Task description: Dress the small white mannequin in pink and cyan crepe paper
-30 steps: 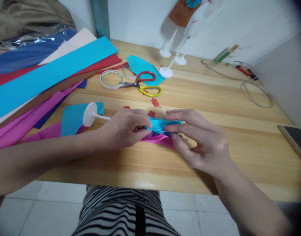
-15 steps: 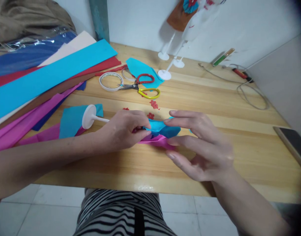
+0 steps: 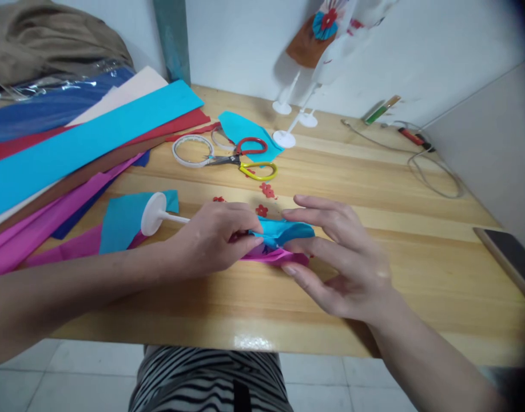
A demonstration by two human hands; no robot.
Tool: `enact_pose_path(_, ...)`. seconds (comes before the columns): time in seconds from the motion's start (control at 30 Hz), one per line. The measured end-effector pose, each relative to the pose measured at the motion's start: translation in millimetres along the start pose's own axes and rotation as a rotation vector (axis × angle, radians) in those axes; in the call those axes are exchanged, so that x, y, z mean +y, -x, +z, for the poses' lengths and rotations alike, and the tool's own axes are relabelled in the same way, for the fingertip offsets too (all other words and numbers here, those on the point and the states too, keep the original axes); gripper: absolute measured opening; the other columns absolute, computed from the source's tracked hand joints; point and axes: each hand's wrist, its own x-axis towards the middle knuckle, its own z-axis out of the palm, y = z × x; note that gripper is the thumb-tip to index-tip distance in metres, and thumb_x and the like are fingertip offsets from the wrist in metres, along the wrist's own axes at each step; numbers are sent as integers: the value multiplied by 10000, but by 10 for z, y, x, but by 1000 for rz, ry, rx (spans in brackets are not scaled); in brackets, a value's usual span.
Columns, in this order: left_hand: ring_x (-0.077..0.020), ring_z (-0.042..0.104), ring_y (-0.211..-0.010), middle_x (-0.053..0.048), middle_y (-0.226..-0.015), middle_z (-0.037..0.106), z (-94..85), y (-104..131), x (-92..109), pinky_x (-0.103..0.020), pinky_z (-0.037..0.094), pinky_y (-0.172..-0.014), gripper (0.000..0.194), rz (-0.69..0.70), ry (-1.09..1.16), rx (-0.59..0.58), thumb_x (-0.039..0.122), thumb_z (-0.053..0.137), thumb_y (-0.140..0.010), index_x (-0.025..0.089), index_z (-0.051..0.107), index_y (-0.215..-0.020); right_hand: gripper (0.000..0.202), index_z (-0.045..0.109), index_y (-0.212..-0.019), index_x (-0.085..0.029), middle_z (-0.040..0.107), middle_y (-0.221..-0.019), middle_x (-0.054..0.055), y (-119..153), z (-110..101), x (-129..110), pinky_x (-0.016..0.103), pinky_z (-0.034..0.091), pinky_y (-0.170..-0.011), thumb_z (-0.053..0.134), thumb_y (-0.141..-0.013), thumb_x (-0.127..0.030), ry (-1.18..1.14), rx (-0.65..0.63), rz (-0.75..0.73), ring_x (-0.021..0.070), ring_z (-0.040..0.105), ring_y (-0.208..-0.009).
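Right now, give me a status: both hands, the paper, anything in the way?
Left hand pinching bright blue paper. Right hand spread open at its other end, contact unclear. Pink paper on near side. Red paper flowers just beyond; scissors farther back.

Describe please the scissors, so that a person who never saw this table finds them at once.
On the wooden table, find the pile of long coloured strips at the picture's left. Near its right end lies the white tape roll, and the scissors point their blades at it. Unlike everything beside them, they have two handle loops, one red and one yellow.
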Motion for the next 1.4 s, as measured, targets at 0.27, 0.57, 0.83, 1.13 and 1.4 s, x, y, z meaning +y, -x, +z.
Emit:
enact_pose_path(0.27, -61, 588, -628, 25, -694, 662, 17, 42, -31, -144, 430, -609, 196, 81, -55, 58, 93, 609, -947, 135, 729, -797, 124, 740, -1002, -219, 758, -1260, 148, 15, 4, -12, 592, 642, -976, 752, -881, -195, 18, -32, -1, 387, 677, -1281)
enact_pose_path(0.57, -73, 612, -653, -27, -762, 707, -17, 50, 18, -150, 467, -616, 216, 82, -36, 4, 66, 580, -960, 115, 725, -807, 199, 726, -1064, -212, 771, -1257, 176, 59, 73, -6, 622, 646, -929, 782, -876, -239, 68, -29, 21, 421, 691, -1268)
enact_pose_path(0.83, -71, 579, -632, -21, -775, 708, -48, 46, 25, -161, 436, -591, 231, 68, -65, -35, 53, 557, -962, 130, 739, -842, 133, 705, -1009, -228, 778, -1191, 153, 35, -3, -40, 601, 653, -925, 745, -883, -244, 56, -18, 45, 402, 697, -1257)
enact_pose_path(1.13, -97, 672, -724, -46, -866, 750, -46, 88, 0, -184, 494, -653, 228, 121, -94, -75, 103, 522, -1002, 152, 711, -884, 326, 697, -1185, -206, 751, -1267, 176, 3, -57, -29, 616, 637, -962, 678, -859, -202, 35, -53, 17, 392, 687, -1263)
enact_pose_path(1.4, -114, 656, -687, -52, -822, 740, -37, 89, 1, -201, 505, -636, 268, 163, -167, -94, 106, 499, -1006, 149, 700, -835, 207, 725, -1082, -191, 762, -1198, 186, 30, -18, 0, 592, 653, -923, 699, -877, -185, 31, -91, -18, 400, 691, -1259)
